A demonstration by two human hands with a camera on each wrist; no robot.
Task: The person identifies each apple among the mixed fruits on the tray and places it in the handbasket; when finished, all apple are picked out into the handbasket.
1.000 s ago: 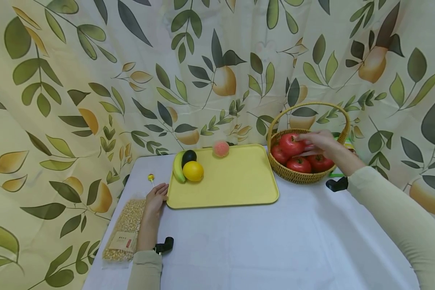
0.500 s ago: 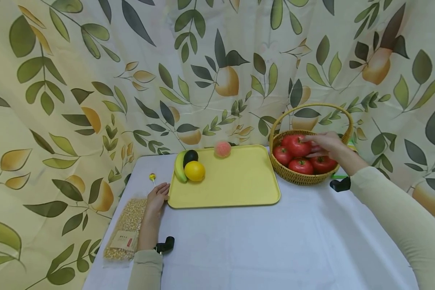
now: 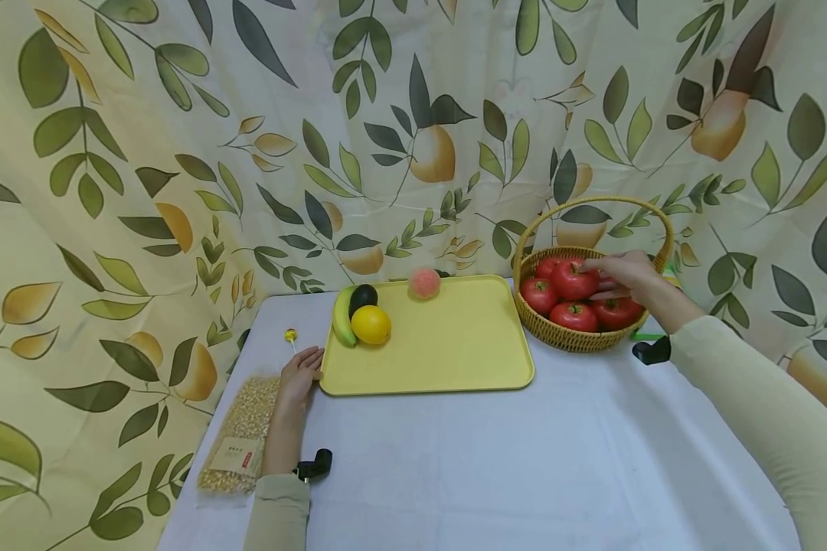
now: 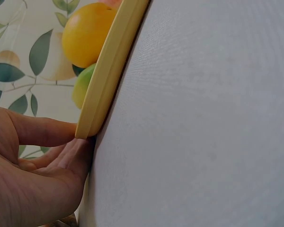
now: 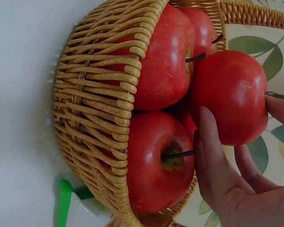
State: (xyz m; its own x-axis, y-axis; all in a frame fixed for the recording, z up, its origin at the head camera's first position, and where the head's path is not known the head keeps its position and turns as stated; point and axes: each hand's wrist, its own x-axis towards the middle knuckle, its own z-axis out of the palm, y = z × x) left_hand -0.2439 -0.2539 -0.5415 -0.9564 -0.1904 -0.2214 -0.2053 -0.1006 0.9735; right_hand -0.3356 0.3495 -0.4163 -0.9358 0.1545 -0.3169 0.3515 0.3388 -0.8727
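My right hand [image 3: 630,274] holds a red apple [image 3: 576,280] on top of other apples in the wicker basket [image 3: 565,337]. In the right wrist view, fingers lie along the held apple [image 5: 232,94] and another digit touches it near the stem. My left hand [image 3: 302,375] pinches the near left corner of the yellow tray [image 3: 448,352]; the left wrist view has the tray edge [image 4: 104,90] between thumb and fingers. On the tray lie a banana [image 3: 342,317], a dark oval fruit [image 3: 363,297], a round yellow fruit [image 3: 371,325] and a peach [image 3: 424,284].
A bag of pale kernels [image 3: 241,436] lies left of the left forearm. Beyond the left hand is a yellow lollipop [image 3: 290,336]. The basket's tall handle [image 3: 596,200] arches over the apples. A green-edged item [image 5: 64,203] sits partly hidden behind the basket. A leaf-patterned curtain [image 3: 413,153] hangs behind the table.
The right hand and its apple have shifted slightly right and down within the basket, uncovering more of the apples at left. The left hand stays at the tray corner. The head view has shifted a little.
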